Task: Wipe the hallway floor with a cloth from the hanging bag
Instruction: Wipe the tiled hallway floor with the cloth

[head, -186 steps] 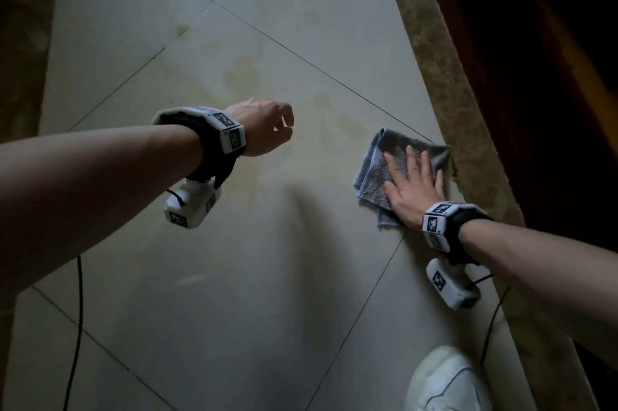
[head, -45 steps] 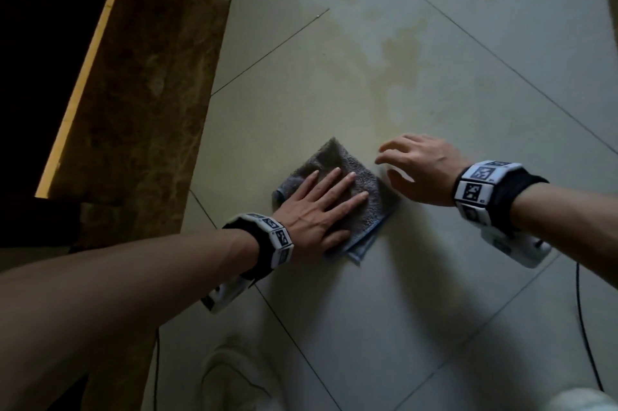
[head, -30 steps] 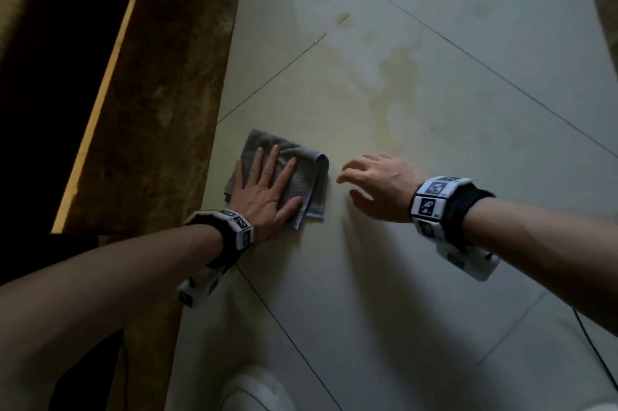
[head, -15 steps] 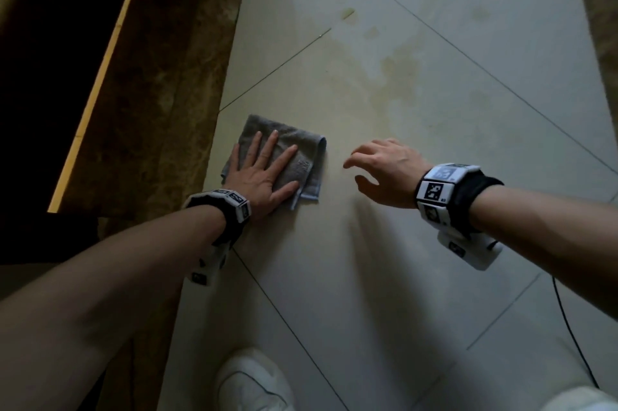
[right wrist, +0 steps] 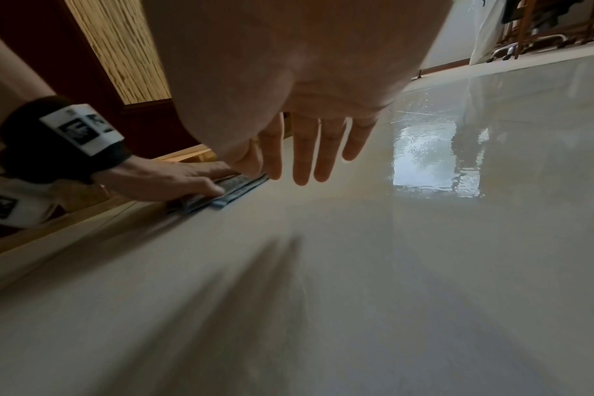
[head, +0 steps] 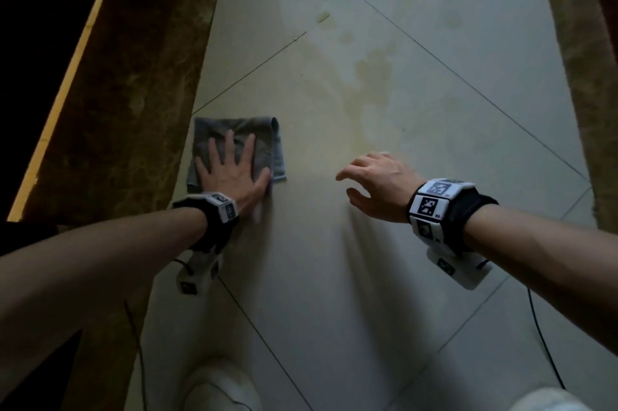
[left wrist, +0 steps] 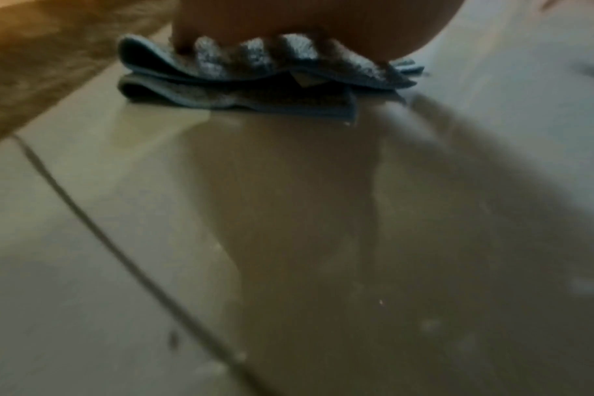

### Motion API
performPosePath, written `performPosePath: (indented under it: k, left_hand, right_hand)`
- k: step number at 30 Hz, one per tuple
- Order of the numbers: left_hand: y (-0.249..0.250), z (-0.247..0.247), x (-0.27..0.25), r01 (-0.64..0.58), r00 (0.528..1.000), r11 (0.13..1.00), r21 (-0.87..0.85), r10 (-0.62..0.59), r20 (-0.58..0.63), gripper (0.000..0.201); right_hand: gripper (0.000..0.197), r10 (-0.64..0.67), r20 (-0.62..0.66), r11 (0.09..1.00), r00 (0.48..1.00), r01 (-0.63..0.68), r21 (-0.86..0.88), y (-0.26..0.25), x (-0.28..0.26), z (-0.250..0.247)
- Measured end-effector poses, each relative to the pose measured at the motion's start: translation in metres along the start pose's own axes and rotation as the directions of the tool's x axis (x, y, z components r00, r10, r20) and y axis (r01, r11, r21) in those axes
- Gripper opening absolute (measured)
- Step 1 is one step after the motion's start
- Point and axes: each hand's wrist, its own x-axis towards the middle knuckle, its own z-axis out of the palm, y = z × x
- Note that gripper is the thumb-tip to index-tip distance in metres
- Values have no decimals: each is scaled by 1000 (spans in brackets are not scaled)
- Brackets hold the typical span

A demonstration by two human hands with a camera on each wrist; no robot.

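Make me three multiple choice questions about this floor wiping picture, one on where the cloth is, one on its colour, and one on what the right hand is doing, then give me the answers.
1. Where does the folded terry cloth lie?
A. by the dark brown stone border strip on the left of the pale tiles
B. in the middle of the yellowish stain
C. under the white shoe

2. What colour is the cloth?
A. red
B. grey with a blue edge
C. bright yellow

3. What is the right hand doing?
A. gripping the cloth
B. lying flat on the border strip
C. holding nothing, fingers loosely spread above the floor

Answers:
1 A: the folded terry cloth sits at the tiles' left edge, next to the dark brown stone border strip, with the left hand flat on it.
2 B: the left wrist view shows grey pile with a blue hem.
3 C: the right hand is apart from the cloth, and its fingers are off the pale tiled floor.
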Motion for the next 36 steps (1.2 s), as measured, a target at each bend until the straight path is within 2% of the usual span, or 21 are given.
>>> performPosePath:
  k: [2, 5, 7, 9, 10, 13, 15, 17, 19, 23, 28, 32, 36]
  left_hand:
    - [1, 14, -20, -154, 987, 984, 92, 156, -22, 80]
    - [-4, 27, -42, -389, 920, 902, 188, 392, 26, 85]
    - [-13, 24, -44, -452, 891, 869, 203, 452, 45, 82]
    - [-23, 16, -36, -436, 898, 871, 226, 437, 46, 79]
    - [-28, 14, -29, -390, 919, 894, 220, 392, 35, 78]
    - [-46, 0, -3, -115, 993, 992, 53, 115, -1, 80]
    - [-51, -11, 12, 33, 999, 998, -53, -32, 27, 82]
    - [-49, -20, 18, 88, 996, 989, -118, -84, 34, 77]
    - [-44, -22, 18, 113, 993, 979, -172, -118, -18, 66]
    - [-42, -18, 15, 69, 987, 998, 3, -68, -143, 68]
    - [-44, -33, 25, 50, 997, 998, -29, -52, -55, 74]
    - [-35, -26, 2, -144, 987, 983, 112, 150, -51, 75]
    - [-28, -7, -24, -242, 963, 957, 158, 256, -78, 72]
  right_hand:
    - [36, -13, 13, 1000, 1000, 13, -9, 0, 1, 0]
    - [37, -40, 33, 999, 999, 41, -34, -2, 6, -2]
    - [37, -50, 37, 997, 998, 52, -50, -2, 10, -5]
    - [38, -46, 46, 996, 998, 50, -69, -1, 13, -8]
    - [38, -41, 51, 996, 998, 45, -78, 1, 15, -9]
    - [38, -19, 62, 996, 998, 24, -84, 4, 18, -10]
    - [37, -12, 69, 997, 998, 18, -78, 4, 19, -8]
    - [37, -7, 64, 997, 998, 12, -77, 3, 18, -7]
    - [37, 3, 52, 995, 999, 2, -99, 2, 16, -5]
    - [36, 23, 32, 995, 999, -20, -101, -1, 16, -6]
    - [34, 14, 19, 997, 1000, -12, -76, -4, 20, -9]
    - [35, -13, 18, 998, 1000, 14, -64, -10, 24, -8]
    - [35, -42, 30, 996, 999, 44, -72, -14, 26, -5]
